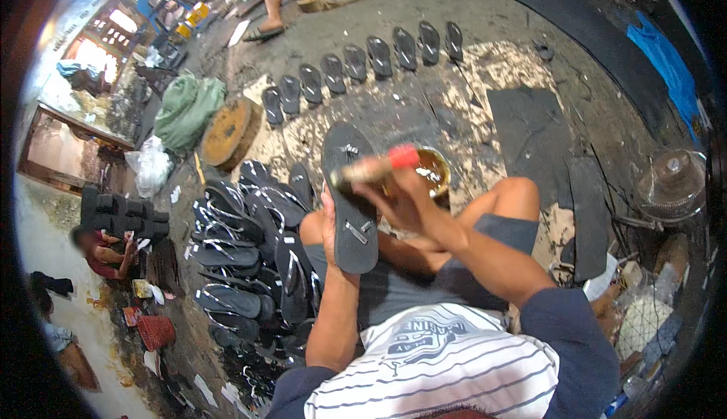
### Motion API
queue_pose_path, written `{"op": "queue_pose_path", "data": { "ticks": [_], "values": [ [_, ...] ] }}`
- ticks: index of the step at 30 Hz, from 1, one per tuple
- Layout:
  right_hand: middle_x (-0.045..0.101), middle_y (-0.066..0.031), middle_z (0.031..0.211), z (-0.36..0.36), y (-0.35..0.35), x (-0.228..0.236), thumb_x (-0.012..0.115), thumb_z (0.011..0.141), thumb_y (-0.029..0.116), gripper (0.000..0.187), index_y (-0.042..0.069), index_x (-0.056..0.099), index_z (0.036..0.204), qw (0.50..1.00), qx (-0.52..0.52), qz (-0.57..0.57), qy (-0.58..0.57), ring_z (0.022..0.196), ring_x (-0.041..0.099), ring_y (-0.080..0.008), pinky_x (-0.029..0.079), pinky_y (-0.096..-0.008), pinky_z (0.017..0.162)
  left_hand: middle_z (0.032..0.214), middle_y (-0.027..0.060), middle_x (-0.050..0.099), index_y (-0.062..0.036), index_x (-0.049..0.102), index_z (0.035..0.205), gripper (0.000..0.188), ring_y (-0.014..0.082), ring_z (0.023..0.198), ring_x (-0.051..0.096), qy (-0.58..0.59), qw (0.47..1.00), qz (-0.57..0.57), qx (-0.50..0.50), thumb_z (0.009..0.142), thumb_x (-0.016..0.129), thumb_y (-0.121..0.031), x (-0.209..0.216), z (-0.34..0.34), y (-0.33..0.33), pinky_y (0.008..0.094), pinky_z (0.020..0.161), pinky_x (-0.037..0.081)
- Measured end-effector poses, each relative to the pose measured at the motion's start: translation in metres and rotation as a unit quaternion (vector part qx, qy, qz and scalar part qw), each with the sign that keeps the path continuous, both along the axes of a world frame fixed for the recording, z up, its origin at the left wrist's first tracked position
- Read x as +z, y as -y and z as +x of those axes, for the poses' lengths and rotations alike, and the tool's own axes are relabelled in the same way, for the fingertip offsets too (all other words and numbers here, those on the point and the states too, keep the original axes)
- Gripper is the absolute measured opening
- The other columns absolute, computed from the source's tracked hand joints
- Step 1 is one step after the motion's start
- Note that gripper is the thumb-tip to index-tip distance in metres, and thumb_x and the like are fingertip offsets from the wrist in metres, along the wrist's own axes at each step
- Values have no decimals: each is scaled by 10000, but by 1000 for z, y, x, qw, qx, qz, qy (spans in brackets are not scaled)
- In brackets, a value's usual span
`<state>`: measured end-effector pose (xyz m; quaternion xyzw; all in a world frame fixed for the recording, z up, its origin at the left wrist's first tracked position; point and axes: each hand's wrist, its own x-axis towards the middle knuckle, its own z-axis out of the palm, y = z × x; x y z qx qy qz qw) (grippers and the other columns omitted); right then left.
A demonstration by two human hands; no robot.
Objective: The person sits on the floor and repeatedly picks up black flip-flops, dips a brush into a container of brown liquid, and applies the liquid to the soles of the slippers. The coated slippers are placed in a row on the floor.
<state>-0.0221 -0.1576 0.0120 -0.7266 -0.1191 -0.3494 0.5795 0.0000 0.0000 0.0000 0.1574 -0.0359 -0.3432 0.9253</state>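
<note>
A black flip-flop sole (354,248) is held up in front of me, its underside facing me. Strap ends poke out of it near the toe and lower down. My left hand (328,211) grips it along its left edge; most of those fingers are behind it. In my right hand (405,201) is a brush (372,169) with a red handle end, blurred by motion. Its head lies over the upper half of the sole; whether it touches is unclear. Just beyond the right hand stands a round pot (445,178) holding glossy amber-brown liquid.
Several black sandals (356,63) line the far edge of a blotched board (469,116). Left of my legs is a heap of strapped flip-flops (235,256). A round wooden block (231,132), black sheets (526,127) and a fan (670,184) surround me. Other people sit ahead and left.
</note>
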Motion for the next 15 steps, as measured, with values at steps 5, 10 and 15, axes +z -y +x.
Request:
{"op": "queue_pose_path", "data": {
  "ticks": [5, 10, 15],
  "values": [
    [630, -145, 1154, -23, 33, 20, 740, 897, 141, 289, 42, 647, 1153, 998, 0, -20, -57, 1036, 631, -315, 481, -394, 934, 1391, 120, 567, -83, 413, 1490, 575, 275, 1189, 606, -5, 996, 92, 7, 1062, 420, -466, 4, -34, 32, 383, 1030, 515],
    [676, -137, 1075, 28, 69, 59, 716, 932, 202, 294, 20, 635, 1149, 981, -147, 48, -117, 982, 644, -280, 502, -369, 880, 1428, 135, 521, -203, 314, 1545, 530, 296, 1190, 611, 135, 975, 162, 63, 1074, 393, -434, 18, -48, 22, 450, 961, 558],
    [676, -79, 1098, 1, 66, 11, 677, 985, 249, 304, 2, 638, 1156, 968, -144, 142, -151, 990, 625, -135, 513, -285, 835, 1319, 185, 595, -103, 390, 1490, 628, 343, 1092, 653, 74, 987, 125, 67, 1035, 427, -534, 23, -51, 16, 471, 915, 571]
  ]
}}
